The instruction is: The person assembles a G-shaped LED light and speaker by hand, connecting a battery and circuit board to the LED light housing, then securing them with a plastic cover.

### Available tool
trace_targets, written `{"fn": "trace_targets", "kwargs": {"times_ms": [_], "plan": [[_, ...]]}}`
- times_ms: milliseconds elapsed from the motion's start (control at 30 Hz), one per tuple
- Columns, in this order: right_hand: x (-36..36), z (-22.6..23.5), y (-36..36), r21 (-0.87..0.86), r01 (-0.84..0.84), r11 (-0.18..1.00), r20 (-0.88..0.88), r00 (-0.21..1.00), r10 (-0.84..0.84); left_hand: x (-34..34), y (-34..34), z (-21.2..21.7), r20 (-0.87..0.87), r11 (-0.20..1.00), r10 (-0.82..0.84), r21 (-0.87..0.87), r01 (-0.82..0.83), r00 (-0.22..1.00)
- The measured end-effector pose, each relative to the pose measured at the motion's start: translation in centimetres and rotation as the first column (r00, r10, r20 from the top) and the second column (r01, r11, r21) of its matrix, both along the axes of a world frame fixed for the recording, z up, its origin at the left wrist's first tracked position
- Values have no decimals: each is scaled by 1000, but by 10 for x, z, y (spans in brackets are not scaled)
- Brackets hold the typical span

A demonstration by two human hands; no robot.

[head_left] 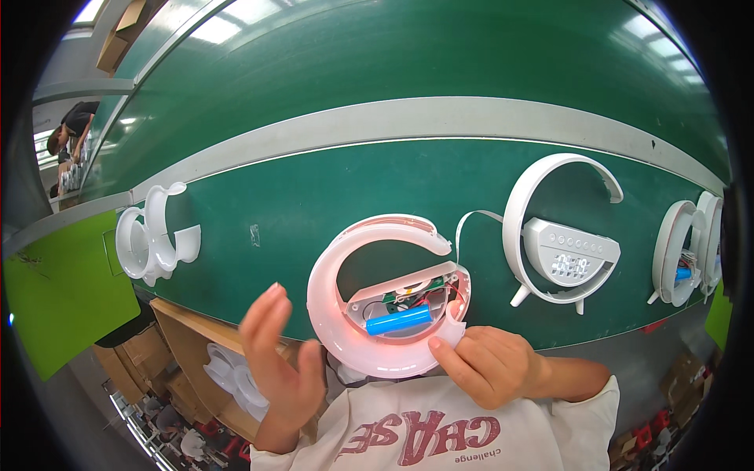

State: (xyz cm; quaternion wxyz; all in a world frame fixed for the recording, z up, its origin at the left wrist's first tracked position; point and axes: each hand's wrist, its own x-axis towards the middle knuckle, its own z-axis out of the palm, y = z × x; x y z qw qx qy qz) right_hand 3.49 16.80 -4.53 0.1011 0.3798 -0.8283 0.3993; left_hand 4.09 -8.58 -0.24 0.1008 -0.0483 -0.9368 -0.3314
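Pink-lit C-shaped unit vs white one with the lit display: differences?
The pink-lit unit is open, exposing a blue cylinder; the white unit shows a lit display.
The pink-lit unit's ring glows; the white unit's shows no glow.
The right hand touches the pink-lit unit; no hand touches the white unit.
Both are C-shaped.

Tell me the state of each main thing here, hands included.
Lamp: glowing pink, opened up
Blue battery: exposed inside the lamp
White strip: bent in an arc
Clock display: lit
White covers: grouped together
Cardboard box: open, white parts inside
Right hand: pinching the lamp's edge
Left hand: open, raised, holding nothing
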Motion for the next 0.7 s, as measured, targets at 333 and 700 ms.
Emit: {"fn": "trace_targets", "kwargs": {"times_ms": [333, 700], "plan": [[13, -7, -2, -13, 70, 997, -74, 995, -71, -19, -7, 7, 668, 818, -37, 447, -361, 743], [8, -3, -11, -21, 51, 998, -13, 999, -51, -10, -17, 7, 649, 861, -95, 435, -265, 755]]}}
